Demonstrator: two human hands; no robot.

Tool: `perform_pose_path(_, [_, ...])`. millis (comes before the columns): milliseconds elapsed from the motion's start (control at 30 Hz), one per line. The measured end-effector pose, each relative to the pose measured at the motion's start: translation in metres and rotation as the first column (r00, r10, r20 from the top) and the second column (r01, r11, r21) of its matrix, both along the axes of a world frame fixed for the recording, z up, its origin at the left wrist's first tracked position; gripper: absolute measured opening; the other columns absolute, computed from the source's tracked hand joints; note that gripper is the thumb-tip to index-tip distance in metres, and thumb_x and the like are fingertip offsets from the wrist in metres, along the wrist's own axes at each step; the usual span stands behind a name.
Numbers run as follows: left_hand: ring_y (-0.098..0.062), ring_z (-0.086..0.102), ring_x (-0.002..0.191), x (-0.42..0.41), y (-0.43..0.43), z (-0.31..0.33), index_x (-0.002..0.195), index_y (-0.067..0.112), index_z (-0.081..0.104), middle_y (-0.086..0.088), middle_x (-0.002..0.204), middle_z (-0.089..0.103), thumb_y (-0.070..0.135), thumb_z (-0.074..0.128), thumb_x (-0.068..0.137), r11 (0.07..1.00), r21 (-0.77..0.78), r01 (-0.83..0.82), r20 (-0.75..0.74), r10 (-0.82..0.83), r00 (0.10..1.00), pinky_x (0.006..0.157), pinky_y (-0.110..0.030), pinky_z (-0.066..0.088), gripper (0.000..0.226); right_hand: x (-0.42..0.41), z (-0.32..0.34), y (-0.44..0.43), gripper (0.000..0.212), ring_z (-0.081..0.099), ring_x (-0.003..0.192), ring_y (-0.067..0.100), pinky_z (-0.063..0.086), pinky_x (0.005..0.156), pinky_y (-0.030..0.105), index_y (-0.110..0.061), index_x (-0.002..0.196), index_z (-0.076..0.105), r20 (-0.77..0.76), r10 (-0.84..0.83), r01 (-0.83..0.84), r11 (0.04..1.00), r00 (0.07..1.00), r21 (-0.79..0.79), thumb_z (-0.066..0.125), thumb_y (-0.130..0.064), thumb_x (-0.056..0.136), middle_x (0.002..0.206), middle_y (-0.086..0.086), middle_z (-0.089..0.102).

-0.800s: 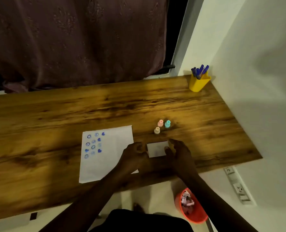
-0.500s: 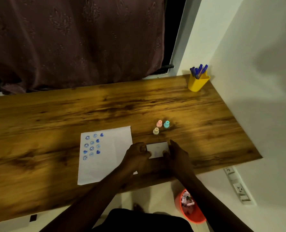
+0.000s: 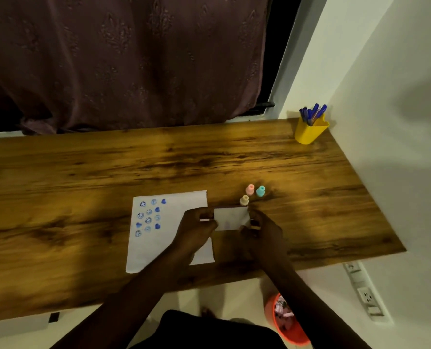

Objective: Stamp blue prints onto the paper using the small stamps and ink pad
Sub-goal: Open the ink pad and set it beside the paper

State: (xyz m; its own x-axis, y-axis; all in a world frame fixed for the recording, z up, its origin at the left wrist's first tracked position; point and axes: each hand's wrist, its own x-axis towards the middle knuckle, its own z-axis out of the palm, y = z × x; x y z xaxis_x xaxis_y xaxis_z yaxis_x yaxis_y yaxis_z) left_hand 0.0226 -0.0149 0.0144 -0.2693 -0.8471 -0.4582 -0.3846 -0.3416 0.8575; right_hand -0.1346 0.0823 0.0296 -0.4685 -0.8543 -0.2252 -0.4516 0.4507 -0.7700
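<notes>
Ink pad (image 3: pixel 232 219), a small white rectangular case with a faint bluish smudge on its face, sits near the front of the brown wooden desk (image 3: pixel 83 172) with its long axis running left to right, its top face tilted a little toward the camera. The left hand (image 3: pixel 196 229) pinches its left end with curled fingers, and the right hand (image 3: pixel 264 230) closes on its right end; both grips are narrow, holding the case between them, though whether it is lifted or resting on the wood is hard to say in this dim light. The left forearm crosses the lower right corner of a white paper sheet (image 3: pixel 170 230) lying flat just left of the case, its upper left part bearing three columns of blue stamped faces and hearts (image 3: pixel 149 217). Just behind the case stand three small upright stamps: a beige stamp (image 3: pixel 244 200) nearly touching its far edge, then a pink stamp (image 3: pixel 250 189) and a teal stamp (image 3: pixel 260 191) side by side. Well apart, at the far right corner, a yellow plastic cup (image 3: pixel 310 131) holds blue pens (image 3: pixel 312 113).
</notes>
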Motion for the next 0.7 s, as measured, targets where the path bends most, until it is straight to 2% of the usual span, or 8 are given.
perform_pose_path(67, [-0.014,0.062,0.11,0.017,-0.005,0.004,0.123,0.027,0.07,0.011,0.112,0.068,0.009,0.071,0.092,0.998,-0.049,-0.05,0.031,0.052,0.998,0.09,-0.025,0.046,0.036,0.014,0.005,-0.01,0.051,0.061,0.125,0.023,0.053,0.105,0.043,-0.017,0.144,0.052,-0.029,0.051,-0.051,0.999,0.998,-0.01,0.069,-0.015,0.096,0.138,0.004,0.063])
perform_pose_path(133, [-0.01,0.057,0.108,0.036,-0.008,0.007,0.132,0.024,0.067,0.012,0.112,0.064,0.009,0.072,0.091,0.988,-0.11,-0.107,0.091,0.117,0.989,0.092,-0.028,0.042,0.044,0.032,0.007,-0.022,0.052,0.062,0.124,0.023,0.051,0.102,0.029,-0.019,0.144,0.052,-0.052,0.1,-0.102,0.994,0.994,-0.03,0.07,-0.016,0.095,0.138,0.003,0.063])
perform_pose_path(367, [-0.012,0.059,0.108,0.122,-0.013,0.019,0.139,0.017,0.062,0.005,0.122,0.062,-0.003,0.069,0.093,0.946,-0.168,-0.276,0.026,0.284,0.958,0.082,-0.015,0.051,0.051,0.107,0.009,-0.06,0.054,0.065,0.119,0.012,0.044,0.08,0.0,-0.023,0.142,0.055,-0.048,0.26,-0.263,0.962,0.964,-0.075,0.073,-0.013,0.092,0.138,-0.002,0.065])
perform_pose_path(467, [-0.005,0.064,0.099,0.16,-0.012,0.021,0.134,0.016,0.065,0.006,0.12,0.066,-0.003,0.07,0.093,0.936,-0.213,-0.281,0.0,0.288,0.958,0.069,-0.008,0.053,0.045,0.141,0.006,-0.071,0.059,0.063,0.124,0.013,0.046,0.088,0.006,-0.023,0.145,0.052,-0.039,0.329,-0.331,0.941,0.943,-0.063,0.074,-0.014,0.091,0.144,-0.002,0.061])
perform_pose_path(633, [-0.001,0.063,0.093,0.22,-0.012,0.014,0.129,0.012,0.067,0.004,0.119,0.066,0.002,0.068,0.095,0.918,-0.26,-0.3,0.075,0.329,0.941,0.076,-0.012,0.05,0.035,0.196,-0.002,-0.089,0.059,0.062,0.126,0.014,0.049,0.103,0.022,-0.021,0.145,0.052,-0.029,0.445,-0.446,0.893,0.895,-0.061,0.075,-0.019,0.091,0.144,-0.001,0.06])
perform_pose_path(700, [-0.014,0.069,0.099,0.243,-0.014,0.009,0.128,0.007,0.068,-0.003,0.123,0.069,0.002,0.069,0.095,0.914,-0.255,-0.315,0.117,0.352,0.929,0.084,-0.025,0.056,0.033,0.217,-0.005,-0.095,0.056,0.061,0.128,0.016,0.049,0.107,0.028,-0.021,0.144,0.054,-0.019,0.48,-0.481,0.876,0.877,-0.044,0.075,-0.019,0.092,0.144,0.0,0.061])
